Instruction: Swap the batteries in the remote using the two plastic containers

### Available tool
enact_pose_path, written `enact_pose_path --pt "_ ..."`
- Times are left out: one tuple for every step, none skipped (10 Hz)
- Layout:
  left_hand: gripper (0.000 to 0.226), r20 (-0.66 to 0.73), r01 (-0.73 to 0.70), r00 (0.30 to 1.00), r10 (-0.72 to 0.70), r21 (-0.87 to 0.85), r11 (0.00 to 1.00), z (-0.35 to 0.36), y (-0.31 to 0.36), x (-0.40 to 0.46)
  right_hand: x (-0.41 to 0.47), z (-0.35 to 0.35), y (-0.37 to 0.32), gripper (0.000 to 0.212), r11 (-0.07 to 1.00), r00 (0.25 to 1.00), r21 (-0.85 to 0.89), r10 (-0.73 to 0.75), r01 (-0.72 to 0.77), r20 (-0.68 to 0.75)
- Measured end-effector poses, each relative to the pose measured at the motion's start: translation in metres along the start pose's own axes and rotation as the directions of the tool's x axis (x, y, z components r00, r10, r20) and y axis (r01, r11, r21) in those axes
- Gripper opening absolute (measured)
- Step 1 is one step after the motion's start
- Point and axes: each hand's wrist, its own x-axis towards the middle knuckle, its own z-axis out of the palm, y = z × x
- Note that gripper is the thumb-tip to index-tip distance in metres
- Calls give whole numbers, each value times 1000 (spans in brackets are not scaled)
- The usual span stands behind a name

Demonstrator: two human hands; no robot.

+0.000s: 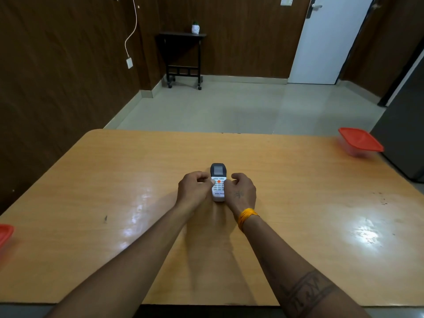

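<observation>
Now your table (298,203) carries a red-lidded container (360,141) far right and another (5,235) at its left edge. Between your hands the remote (218,180) lies face up, long axis pointing away from you. Your left hand (195,189) and right hand (241,191) curl against its sides, equally near.

Two hands hold a remote (218,182) on the big table (298,203). The left hand (195,188) and right hand (241,191) grip its sides (buttons face up). Red-lidded container (360,141) sits far right.
</observation>
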Motion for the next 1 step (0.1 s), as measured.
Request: enact_pose_path --pt "32 -18 -91 996 90 -54 994 -7 11 4 4 -8 -8 37 993 995 88 -70 76 -69"
